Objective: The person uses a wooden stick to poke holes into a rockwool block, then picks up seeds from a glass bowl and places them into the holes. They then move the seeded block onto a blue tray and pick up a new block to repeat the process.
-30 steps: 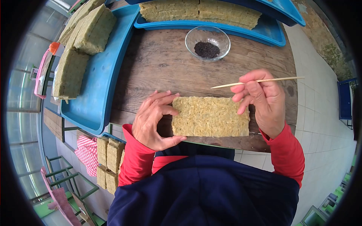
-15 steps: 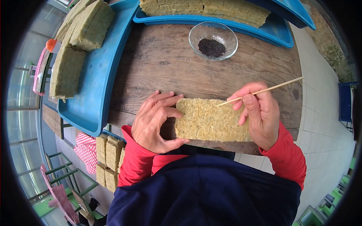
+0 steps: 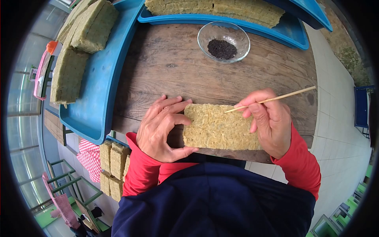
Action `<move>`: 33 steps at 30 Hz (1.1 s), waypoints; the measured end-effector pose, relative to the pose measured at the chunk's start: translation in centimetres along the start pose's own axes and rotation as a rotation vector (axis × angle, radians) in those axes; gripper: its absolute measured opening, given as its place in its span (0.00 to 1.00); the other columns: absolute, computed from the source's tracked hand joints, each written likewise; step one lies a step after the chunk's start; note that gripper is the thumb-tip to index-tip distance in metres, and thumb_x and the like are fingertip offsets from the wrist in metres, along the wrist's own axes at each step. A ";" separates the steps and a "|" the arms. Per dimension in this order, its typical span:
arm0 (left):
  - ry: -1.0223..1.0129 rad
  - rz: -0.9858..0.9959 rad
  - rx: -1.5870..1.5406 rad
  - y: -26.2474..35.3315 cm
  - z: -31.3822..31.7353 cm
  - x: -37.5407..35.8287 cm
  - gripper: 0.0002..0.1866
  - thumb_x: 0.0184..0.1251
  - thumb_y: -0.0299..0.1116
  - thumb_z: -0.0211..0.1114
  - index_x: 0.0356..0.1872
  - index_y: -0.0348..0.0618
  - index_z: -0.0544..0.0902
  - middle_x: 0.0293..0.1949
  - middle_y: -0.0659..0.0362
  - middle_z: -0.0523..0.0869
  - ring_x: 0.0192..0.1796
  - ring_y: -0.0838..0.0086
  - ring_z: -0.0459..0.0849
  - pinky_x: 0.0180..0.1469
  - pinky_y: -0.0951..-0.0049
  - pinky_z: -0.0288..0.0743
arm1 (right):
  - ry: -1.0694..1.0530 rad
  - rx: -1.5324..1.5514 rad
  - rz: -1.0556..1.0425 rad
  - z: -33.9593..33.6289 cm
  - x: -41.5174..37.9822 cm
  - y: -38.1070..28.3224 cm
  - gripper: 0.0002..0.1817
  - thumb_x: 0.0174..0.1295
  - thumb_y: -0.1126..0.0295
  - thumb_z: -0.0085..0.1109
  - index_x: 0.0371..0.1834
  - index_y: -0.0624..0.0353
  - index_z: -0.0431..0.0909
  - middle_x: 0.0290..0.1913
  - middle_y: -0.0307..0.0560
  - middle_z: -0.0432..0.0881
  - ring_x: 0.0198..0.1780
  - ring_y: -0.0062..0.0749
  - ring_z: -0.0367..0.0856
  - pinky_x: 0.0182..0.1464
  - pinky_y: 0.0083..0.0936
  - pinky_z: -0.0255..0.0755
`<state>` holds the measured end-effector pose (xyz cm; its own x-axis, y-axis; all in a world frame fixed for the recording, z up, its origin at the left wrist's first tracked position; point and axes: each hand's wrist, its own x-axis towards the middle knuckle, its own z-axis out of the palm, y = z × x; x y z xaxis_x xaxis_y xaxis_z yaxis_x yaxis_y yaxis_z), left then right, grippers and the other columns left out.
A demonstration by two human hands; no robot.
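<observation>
A yellowish rockwool slab [image 3: 221,132] lies flat near the front edge of the wooden table [image 3: 166,67]. My left hand [image 3: 160,128] grips its left end, with the thumb along the near edge and the fingers at the far corner. Between thumb and fingers of my right hand [image 3: 272,122] is a thin wooden skewer [image 3: 298,92], slanting down to the left. Its pointed tip is right at the slab's upper surface, near the far edge. Beyond the slab stands a clear glass bowl [image 3: 243,53] with small black seeds [image 3: 222,49] in it.
A blue tray [image 3: 98,83] with rockwool blocks [image 3: 67,75] stands on the left. Another blue tray [image 3: 298,39] with rockwool [image 3: 221,10] lies along the back. Lower left, beside the table, are more blocks [image 3: 118,158] and a red checked cloth [image 3: 90,160].
The skewer has tipped to a flatter angle, its outer end lower and its tip slightly left. My right hand has shifted a little with it; my left hand stays on the slab.
</observation>
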<state>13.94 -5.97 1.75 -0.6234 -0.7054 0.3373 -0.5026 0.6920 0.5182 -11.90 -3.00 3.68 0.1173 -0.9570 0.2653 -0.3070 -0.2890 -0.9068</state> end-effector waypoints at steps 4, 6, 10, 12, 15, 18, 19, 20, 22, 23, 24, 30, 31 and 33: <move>0.000 0.001 0.009 0.0 0.0 0.0 0.29 0.34 0.47 0.81 0.38 0.48 0.78 0.56 0.54 0.83 0.62 0.55 0.78 0.67 0.47 0.65 | -0.038 0.024 0.044 -0.2 0.1 0.0 0.11 0.76 0.67 0.43 0.45 0.63 0.71 0.38 0.48 0.82 0.32 0.17 0.77 0.23 0.11 0.73; 0.000 0.000 0.009 0.0 0.0 0.0 0.29 0.34 0.47 0.81 0.38 0.48 0.78 0.56 0.54 0.83 0.62 0.55 0.78 0.67 0.47 0.65 | -0.021 0.082 0.133 -0.2 0.1 -0.1 0.11 0.77 0.67 0.42 0.45 0.63 0.71 0.38 0.48 0.82 0.32 0.17 0.76 0.23 0.11 0.73; -0.002 -0.006 0.007 0.0 0.0 0.0 0.29 0.34 0.47 0.82 0.38 0.48 0.78 0.56 0.54 0.83 0.62 0.56 0.78 0.67 0.47 0.65 | -0.028 0.055 0.101 -0.2 0.0 0.0 0.10 0.77 0.68 0.41 0.45 0.63 0.70 0.38 0.47 0.82 0.33 0.16 0.75 0.23 0.10 0.73; -0.001 -0.007 0.008 0.0 0.0 0.0 0.29 0.34 0.47 0.82 0.38 0.48 0.78 0.56 0.54 0.83 0.63 0.56 0.78 0.67 0.47 0.65 | -0.037 0.047 0.093 -0.2 0.0 0.1 0.10 0.77 0.68 0.41 0.45 0.63 0.70 0.38 0.47 0.82 0.33 0.16 0.75 0.23 0.10 0.73; 0.000 -0.007 0.010 0.0 0.0 0.0 0.29 0.33 0.46 0.82 0.38 0.48 0.78 0.56 0.54 0.83 0.63 0.56 0.78 0.67 0.47 0.65 | -0.042 0.023 0.057 -0.2 0.0 0.1 0.10 0.77 0.68 0.40 0.46 0.63 0.70 0.38 0.48 0.81 0.33 0.16 0.75 0.23 0.10 0.73; 0.000 -0.003 0.011 0.0 0.0 0.0 0.29 0.34 0.47 0.82 0.38 0.48 0.78 0.56 0.54 0.83 0.62 0.56 0.78 0.67 0.47 0.65 | -0.035 0.060 0.115 -0.2 0.0 -0.1 0.10 0.77 0.68 0.41 0.46 0.63 0.70 0.38 0.48 0.81 0.33 0.16 0.75 0.23 0.10 0.73; 0.001 -0.002 0.011 0.0 0.0 0.0 0.29 0.34 0.47 0.82 0.38 0.48 0.78 0.56 0.54 0.83 0.62 0.56 0.78 0.67 0.47 0.65 | -0.030 0.066 0.119 -0.3 0.0 -0.2 0.10 0.77 0.68 0.41 0.45 0.63 0.70 0.38 0.48 0.81 0.33 0.16 0.75 0.24 0.10 0.73; 0.001 -0.001 0.011 0.0 0.0 0.0 0.29 0.34 0.47 0.82 0.38 0.48 0.78 0.56 0.54 0.83 0.62 0.56 0.78 0.67 0.47 0.65 | -0.025 0.073 0.123 -0.3 0.0 -0.2 0.10 0.77 0.67 0.41 0.45 0.63 0.70 0.38 0.48 0.81 0.32 0.16 0.74 0.24 0.10 0.73; 0.000 0.003 0.010 0.0 0.0 0.0 0.29 0.34 0.47 0.81 0.38 0.48 0.78 0.56 0.54 0.83 0.62 0.56 0.78 0.67 0.47 0.65 | -0.026 0.074 0.121 -0.3 0.0 -0.2 0.10 0.77 0.67 0.41 0.45 0.63 0.70 0.38 0.48 0.81 0.33 0.16 0.74 0.24 0.10 0.74; 0.001 0.003 0.010 0.0 0.0 0.0 0.29 0.34 0.47 0.81 0.38 0.48 0.78 0.56 0.54 0.83 0.62 0.56 0.78 0.67 0.47 0.65 | -0.029 0.075 0.119 -0.3 0.0 -0.3 0.10 0.77 0.67 0.41 0.45 0.62 0.70 0.38 0.48 0.81 0.33 0.16 0.74 0.24 0.10 0.74; -0.001 0.005 0.010 0.0 0.0 0.0 0.29 0.34 0.47 0.81 0.38 0.48 0.78 0.56 0.54 0.83 0.62 0.56 0.78 0.67 0.47 0.65 | -0.030 0.075 0.118 -0.3 0.0 -0.2 0.10 0.77 0.67 0.41 0.45 0.62 0.70 0.38 0.48 0.81 0.33 0.16 0.74 0.24 0.10 0.74; -0.004 0.007 0.012 0.0 0.0 0.0 0.29 0.35 0.47 0.82 0.38 0.48 0.78 0.56 0.53 0.83 0.62 0.55 0.78 0.67 0.46 0.65 | -0.047 0.047 0.070 -0.3 0.0 0.0 0.10 0.77 0.67 0.41 0.45 0.63 0.70 0.38 0.48 0.81 0.33 0.15 0.74 0.23 0.10 0.74; -0.003 0.009 0.012 0.0 0.0 0.0 0.29 0.34 0.47 0.82 0.38 0.48 0.78 0.56 0.53 0.83 0.62 0.55 0.78 0.67 0.46 0.65 | -0.032 0.061 0.084 -0.3 0.0 -0.1 0.10 0.77 0.68 0.41 0.45 0.63 0.70 0.38 0.48 0.81 0.33 0.15 0.74 0.23 0.10 0.74; -0.002 0.010 0.011 0.0 0.0 0.0 0.29 0.34 0.47 0.82 0.38 0.48 0.78 0.56 0.53 0.83 0.62 0.55 0.78 0.67 0.46 0.65 | -0.017 0.074 0.098 -0.3 0.0 -0.1 0.10 0.77 0.68 0.41 0.45 0.63 0.70 0.38 0.48 0.81 0.33 0.16 0.74 0.23 0.10 0.74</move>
<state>13.96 -5.98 1.77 -0.6296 -0.6979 0.3414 -0.5026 0.7009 0.5060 -12.13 -3.00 3.92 0.1062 -0.9798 0.1694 -0.2469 -0.1911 -0.9500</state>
